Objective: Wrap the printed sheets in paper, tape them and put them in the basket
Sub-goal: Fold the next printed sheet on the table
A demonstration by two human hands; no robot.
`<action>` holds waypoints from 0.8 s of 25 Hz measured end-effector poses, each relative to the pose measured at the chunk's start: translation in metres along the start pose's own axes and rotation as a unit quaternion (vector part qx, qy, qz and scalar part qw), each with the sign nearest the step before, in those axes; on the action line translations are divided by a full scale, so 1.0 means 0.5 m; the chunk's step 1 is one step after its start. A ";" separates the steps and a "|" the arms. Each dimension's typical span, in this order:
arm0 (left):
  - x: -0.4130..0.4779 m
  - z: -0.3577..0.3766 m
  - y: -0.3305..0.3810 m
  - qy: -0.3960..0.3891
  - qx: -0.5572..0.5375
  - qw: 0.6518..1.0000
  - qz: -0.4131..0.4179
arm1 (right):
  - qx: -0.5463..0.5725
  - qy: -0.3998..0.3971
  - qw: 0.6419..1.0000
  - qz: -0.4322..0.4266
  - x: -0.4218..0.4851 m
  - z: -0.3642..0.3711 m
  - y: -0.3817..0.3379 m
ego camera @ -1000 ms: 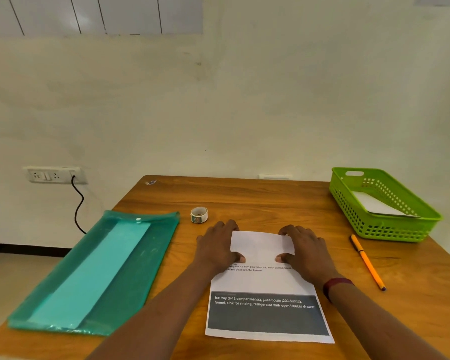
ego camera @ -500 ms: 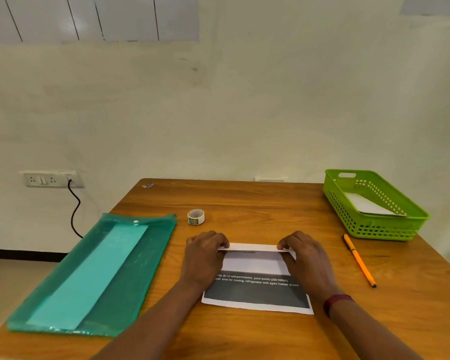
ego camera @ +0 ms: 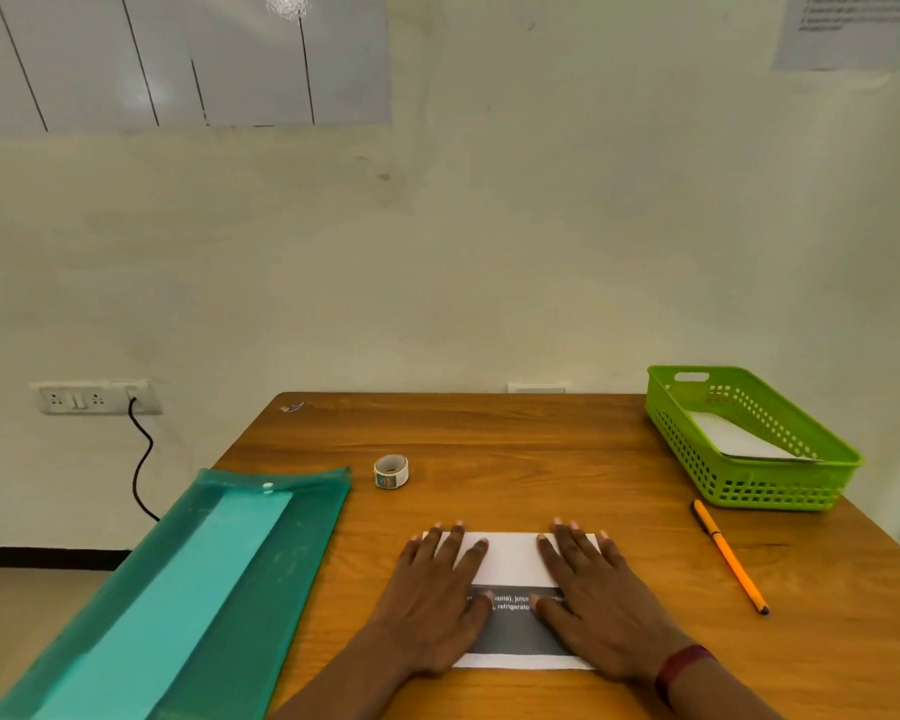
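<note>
— Two hands are flat on the paper, nearest us. The left hand [ego camera: 437, 600] and the right hand [ego camera: 593, 600] both lie with fingers straight and spread, pressing the folded sheet [ego camera: 513, 558] against the table [ego camera: 489, 433]. Neither grips anything.

— Which step is that, then?

— The folding, I'd say. A white flap is turned over the dark printed band, and the palms look to be setting the crease. I see no tape on it yet.

— And where does the sheet sit?

— At the near edge of the table, about the middle, under both palms and well apart from the basket.

— What does the next move want?

— Another fold or the tape, I'd guess. One hand would have to hold the flap down while the other reaches forward and left for the tape roll [ego camera: 391, 471], standing beyond the left fingertips. Let go with both and the paper may spring open.

— Anything else about?

— A green folder [ego camera: 204, 563] lies along the left side. An orange pen [ego camera: 728, 558] lies to the right, between sheet and basket. Farthest off, at the back right corner, the green basket [ego camera: 765, 491] has a white packet [ego camera: 733, 436] lying in it. This one belongs there once it is sealed.
</note>
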State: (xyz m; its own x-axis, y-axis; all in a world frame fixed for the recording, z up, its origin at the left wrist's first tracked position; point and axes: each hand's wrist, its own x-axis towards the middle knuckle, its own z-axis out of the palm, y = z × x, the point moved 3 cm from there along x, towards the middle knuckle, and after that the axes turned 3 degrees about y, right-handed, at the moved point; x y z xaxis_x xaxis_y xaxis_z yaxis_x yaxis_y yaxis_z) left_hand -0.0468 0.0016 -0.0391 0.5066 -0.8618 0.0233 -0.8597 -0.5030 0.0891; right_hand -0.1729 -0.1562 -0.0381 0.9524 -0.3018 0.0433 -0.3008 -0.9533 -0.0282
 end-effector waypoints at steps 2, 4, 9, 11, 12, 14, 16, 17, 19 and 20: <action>0.007 0.006 0.014 -0.018 0.036 0.999 0.004 | 0.018 -0.011 1.000 -0.010 0.005 0.003 -0.024; 0.007 0.009 0.027 0.000 0.053 0.998 0.017 | 0.048 -0.014 0.998 -0.028 0.010 0.010 -0.054; 0.002 0.011 0.027 -0.004 0.017 1.000 0.026 | 0.055 -0.019 0.997 -0.050 0.011 0.010 -0.085; 0.003 0.014 0.025 -0.013 0.018 1.000 0.017 | 0.052 -0.020 0.997 -0.050 0.009 0.012 -0.081; 0.003 0.014 0.023 -0.019 0.018 1.000 0.006 | 0.054 -0.019 0.997 -0.046 0.009 0.015 -0.080; 0.002 0.014 0.016 -0.029 0.014 0.999 -0.015 | 0.059 -0.017 0.998 -0.031 0.010 0.020 -0.076; 0.000 0.011 0.008 -0.041 0.009 0.999 -0.022 | 0.059 -0.015 0.998 0.001 0.008 0.021 -0.058; 0.000 0.009 0.006 -0.044 0.007 0.999 -0.022 | 0.054 -0.013 0.998 0.023 0.003 0.018 -0.045; 0.001 0.003 0.002 -0.042 -0.001 0.999 -0.019 | 0.042 -0.014 0.997 0.065 -0.005 0.013 -0.017; 0.005 -0.004 0.000 -0.039 -0.003 0.999 -0.017 | 0.038 -0.018 0.996 0.078 -0.006 0.010 -0.006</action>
State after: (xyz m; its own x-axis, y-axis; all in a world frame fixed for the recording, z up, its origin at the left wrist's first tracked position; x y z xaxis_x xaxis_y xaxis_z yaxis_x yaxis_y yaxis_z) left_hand -0.0453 -0.0005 -0.0371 0.5292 -0.8466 -0.0566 -0.8413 -0.5322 0.0952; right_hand -0.1746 -0.1523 -0.0430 0.8955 -0.4450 -0.0041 -0.4427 -0.8901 -0.1082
